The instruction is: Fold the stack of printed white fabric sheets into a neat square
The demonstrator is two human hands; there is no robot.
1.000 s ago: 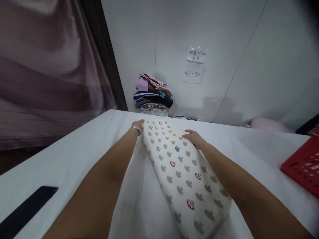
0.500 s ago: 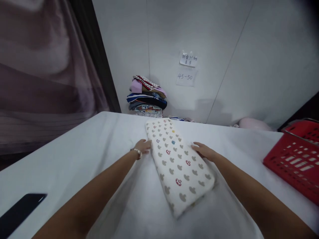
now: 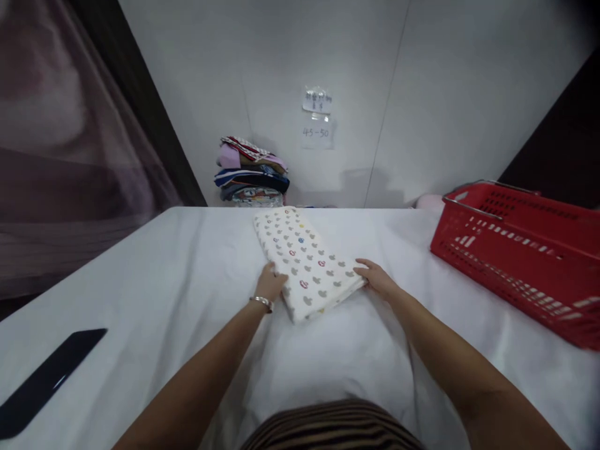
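Observation:
A folded white cloth (image 3: 307,259) with a print of grey shapes and a few coloured ones lies slanted on the white-covered table. At its near left edge, my left hand (image 3: 272,283), with a silver bracelet at the wrist, grips the side, thumb on top. My right hand (image 3: 377,278) pinches the near right corner, fingertips partly hidden by the fabric. The layers of the fold show along the near edge.
A red plastic basket (image 3: 506,250) with metal handles stands at the right. Folded clothes (image 3: 253,172) are stacked beyond the far edge, by the wall with paper signs (image 3: 317,128). A dark flat object (image 3: 49,381) lies on the table (image 3: 154,300) at left.
My hands have moved from the cloth's sides to its near end, and both have closed on it. The view has shifted, bringing more of the red basket in.

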